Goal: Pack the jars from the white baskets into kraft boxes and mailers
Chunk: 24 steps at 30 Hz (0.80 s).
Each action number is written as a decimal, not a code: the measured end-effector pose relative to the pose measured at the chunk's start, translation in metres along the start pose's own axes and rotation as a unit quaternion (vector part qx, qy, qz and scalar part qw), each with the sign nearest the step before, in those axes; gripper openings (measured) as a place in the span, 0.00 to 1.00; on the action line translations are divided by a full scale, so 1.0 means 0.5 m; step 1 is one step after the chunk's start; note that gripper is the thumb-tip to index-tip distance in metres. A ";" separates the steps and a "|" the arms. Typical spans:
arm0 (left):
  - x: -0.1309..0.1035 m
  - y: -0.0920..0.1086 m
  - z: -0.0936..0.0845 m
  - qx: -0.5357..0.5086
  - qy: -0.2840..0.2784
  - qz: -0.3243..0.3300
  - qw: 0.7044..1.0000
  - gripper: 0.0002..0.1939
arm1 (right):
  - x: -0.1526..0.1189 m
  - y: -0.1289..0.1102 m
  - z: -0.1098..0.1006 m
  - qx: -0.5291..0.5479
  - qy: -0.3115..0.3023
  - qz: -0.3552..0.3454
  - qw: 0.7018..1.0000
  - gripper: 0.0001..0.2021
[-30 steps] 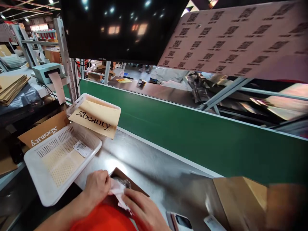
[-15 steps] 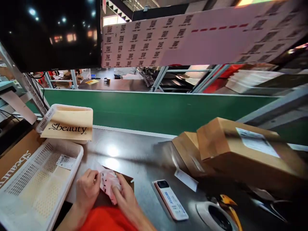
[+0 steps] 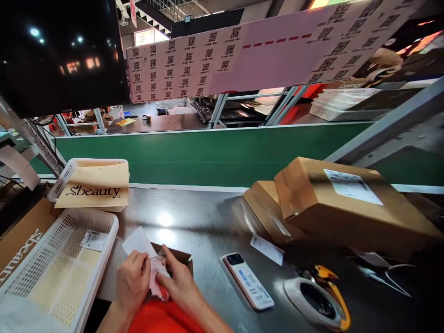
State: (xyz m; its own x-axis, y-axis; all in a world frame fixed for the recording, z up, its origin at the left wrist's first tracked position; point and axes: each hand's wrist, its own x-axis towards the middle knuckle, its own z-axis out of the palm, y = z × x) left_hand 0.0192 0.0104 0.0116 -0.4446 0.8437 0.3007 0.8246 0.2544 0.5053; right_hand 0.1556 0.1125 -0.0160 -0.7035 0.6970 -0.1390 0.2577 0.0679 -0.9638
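Observation:
My left hand is closed, its fingers pinching the edge of a crumpled pink packet low in the middle of the head view. My right hand grips the packet's other side, with the thumb across its front. A white paper sheet sticks up behind my left fingers; whether it is joined to the packet, I cannot tell. Just beyond the hands, an open brown cardboard box shows partly, mostly hidden by my right hand. The packet's lower end is near my red clothing.
Left are a white perforated basket and a "sbeauty" envelope on another basket. To the right lie a phone, a tape roll, a yellow-handled cutter and scissors. Large cartons stand behind on the metal table.
The white sheet now stands out above my left hand, and the pink packet looks more crumpled. Both hands have shifted slightly right in the picture. The camera view has turned a little.

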 end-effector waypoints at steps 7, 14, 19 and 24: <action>-0.015 -0.009 0.019 0.033 -0.028 0.045 0.998 0.14 | 0.014 0.015 0.007 0.141 0.085 0.060 0.985 0.31; -0.025 -0.015 0.038 -0.010 -0.063 -0.020 0.998 0.11 | 0.009 0.027 0.006 0.210 0.143 0.054 0.966 0.22; -0.018 -0.021 0.053 -0.054 -0.092 -0.115 0.988 0.10 | 0.019 0.064 0.026 0.208 0.161 0.052 0.963 0.20; -0.014 -0.033 0.059 -0.075 -0.104 -0.148 0.981 0.10 | 0.027 0.069 0.028 0.081 0.090 0.039 0.992 0.10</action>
State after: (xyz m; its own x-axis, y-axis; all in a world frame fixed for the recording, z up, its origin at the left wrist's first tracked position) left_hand 0.0191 0.0143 -0.0229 -0.5626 0.8257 -0.0413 0.6023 0.4435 0.6638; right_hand 0.1457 0.1141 -0.0541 -0.5528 0.8125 -0.1851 0.1870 -0.0955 -0.9777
